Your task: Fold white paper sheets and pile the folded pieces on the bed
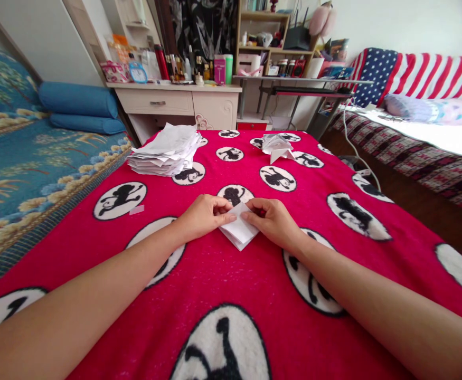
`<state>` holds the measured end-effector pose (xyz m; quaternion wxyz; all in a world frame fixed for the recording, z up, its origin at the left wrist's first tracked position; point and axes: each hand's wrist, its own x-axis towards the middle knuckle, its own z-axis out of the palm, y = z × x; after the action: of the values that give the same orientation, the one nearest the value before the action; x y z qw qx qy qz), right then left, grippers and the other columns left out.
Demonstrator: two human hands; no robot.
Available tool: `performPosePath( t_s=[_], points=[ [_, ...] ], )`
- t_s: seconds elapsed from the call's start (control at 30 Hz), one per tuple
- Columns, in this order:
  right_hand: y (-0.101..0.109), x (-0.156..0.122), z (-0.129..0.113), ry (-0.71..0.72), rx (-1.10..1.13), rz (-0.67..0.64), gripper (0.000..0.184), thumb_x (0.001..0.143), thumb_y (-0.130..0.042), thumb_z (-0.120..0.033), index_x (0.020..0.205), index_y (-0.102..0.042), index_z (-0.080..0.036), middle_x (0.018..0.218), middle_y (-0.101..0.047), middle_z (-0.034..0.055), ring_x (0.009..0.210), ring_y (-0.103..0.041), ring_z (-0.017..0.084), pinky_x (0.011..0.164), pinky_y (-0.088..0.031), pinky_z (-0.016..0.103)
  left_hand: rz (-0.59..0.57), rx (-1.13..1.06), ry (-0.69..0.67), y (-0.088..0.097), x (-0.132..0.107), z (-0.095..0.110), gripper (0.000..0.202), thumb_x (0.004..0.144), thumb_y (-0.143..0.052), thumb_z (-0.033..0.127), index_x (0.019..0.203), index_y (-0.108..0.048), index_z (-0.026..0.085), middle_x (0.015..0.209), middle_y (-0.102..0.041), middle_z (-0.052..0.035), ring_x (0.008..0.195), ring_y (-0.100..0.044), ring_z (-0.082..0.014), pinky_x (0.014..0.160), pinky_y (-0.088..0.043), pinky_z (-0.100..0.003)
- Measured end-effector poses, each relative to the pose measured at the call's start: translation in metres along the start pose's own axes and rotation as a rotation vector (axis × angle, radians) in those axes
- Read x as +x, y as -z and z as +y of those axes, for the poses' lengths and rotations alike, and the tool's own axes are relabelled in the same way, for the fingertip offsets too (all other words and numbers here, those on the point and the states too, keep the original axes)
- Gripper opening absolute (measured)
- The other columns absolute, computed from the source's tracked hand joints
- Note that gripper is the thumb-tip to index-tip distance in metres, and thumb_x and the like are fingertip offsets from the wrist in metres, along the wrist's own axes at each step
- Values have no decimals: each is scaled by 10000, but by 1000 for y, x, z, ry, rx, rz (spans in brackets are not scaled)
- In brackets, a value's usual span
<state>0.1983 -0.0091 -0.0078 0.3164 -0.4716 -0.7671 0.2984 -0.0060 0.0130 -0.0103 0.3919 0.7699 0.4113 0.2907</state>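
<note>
A small folded sheet of white paper (239, 230) is held between my two hands, turned so that one corner points toward me. My left hand (207, 215) pinches its left side, thumb on top and fingers curled beneath. On the right side my right hand (272, 219) grips it the same way, with the thumb pressed on the upper layer. Several layers show along the paper's lower edges. Farther back on the left lies a thick stack of white paper (167, 150). Some folded paper pieces (278, 148) sit at the back right.
A red cloth (223, 279) with black-and-white oval figures covers the table. A small paper scrap (137, 210) lies at left. Beyond stand a cream dresser (155, 100) with bottles and a shelf desk. A blue sofa (56, 158) flanks the left, a bed (421, 132) the right.
</note>
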Motion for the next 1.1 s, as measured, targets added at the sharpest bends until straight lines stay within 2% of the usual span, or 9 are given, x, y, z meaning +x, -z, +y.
performPosePath(
  t_s=[0.13, 0.23, 0.33, 0.43, 0.53, 0.7, 0.83, 0.97, 1.1],
  points=[
    [2, -3, -2, 0, 146, 8, 121, 775, -621, -232, 832, -699, -160, 700, -642, -2, 611, -528, 119, 540, -370, 228, -46, -24, -16, 3, -2, 4, 199, 689, -704, 255, 855, -724, 148, 666, -643, -9, 575, -534, -106, 528, -390, -193],
    [4, -7, -5, 107, 177, -11, 96, 739, -618, -139, 787, -698, -162, 736, -642, 12, 653, -561, 125, 580, -415, 229, -59, 20, -96, 7, -4, 8, 109, 686, -667, 166, 783, -715, 146, 690, -641, -17, 580, -515, -93, 522, -371, -185],
    [6, -10, -8, 283, 123, -83, 238, 698, -538, -21, 780, -701, -173, 826, -651, 33, 773, -605, 143, 688, -459, 244, -131, 37, -210, 12, -5, 11, 144, 689, -612, 105, 759, -727, 154, 782, -669, -51, 671, -565, -117, 573, -408, -196],
    [7, -13, -8, 366, 12, -114, 364, 626, -473, 42, 792, -705, -184, 861, -652, 36, 830, -606, 154, 738, -462, 254, -211, 50, -250, 17, -6, 13, 188, 690, -589, 96, 772, -746, 159, 818, -660, -64, 666, -570, -117, 578, -423, -204],
    [8, -15, -8, 402, -58, -136, 376, 601, -463, 40, 781, -703, -185, 871, -656, 39, 847, -600, 163, 759, -459, 263, -261, 91, -259, 20, -7, 15, 258, 672, -553, 57, 787, -756, 168, 846, -646, -58, 651, -560, -104, 574, -420, -199],
    [10, -15, -10, 445, -116, -166, 328, 589, -470, 14, 744, -684, -181, 846, -655, 45, 852, -589, 179, 774, -452, 277, -318, 156, -308, 21, -9, 21, 342, 642, -517, 8, 815, -757, 178, 880, -646, -55, 754, -579, -127, 657, -443, -205],
    [11, -15, -13, 449, -114, -193, 309, 575, -465, 5, 728, -667, -172, 841, -652, 52, 843, -587, 180, 776, -452, 278, -365, 181, -331, 22, -10, 26, 290, 675, -579, 45, 860, -754, 181, 892, -647, -59, 819, -596, -149, 739, -460, -226],
    [12, -15, -14, 410, -118, -216, 301, 564, -486, -16, 765, -657, -162, 872, -641, 63, 830, -584, 181, 750, -456, 275, -378, 156, -333, 22, -10, 25, 233, 682, -698, 146, 905, -749, 188, 891, -647, -60, 822, -595, -155, 733, -467, -229],
    [11, -14, -12, 400, -97, -214, 234, 591, -484, -9, 695, -620, -169, 839, -626, 49, 800, -579, 162, 731, -453, 258, -374, 141, -322, 21, -10, 21, 205, 710, -721, 215, 911, -754, 193, 890, -639, -63, 823, -593, -151, 741, -471, -231]
  ],
)
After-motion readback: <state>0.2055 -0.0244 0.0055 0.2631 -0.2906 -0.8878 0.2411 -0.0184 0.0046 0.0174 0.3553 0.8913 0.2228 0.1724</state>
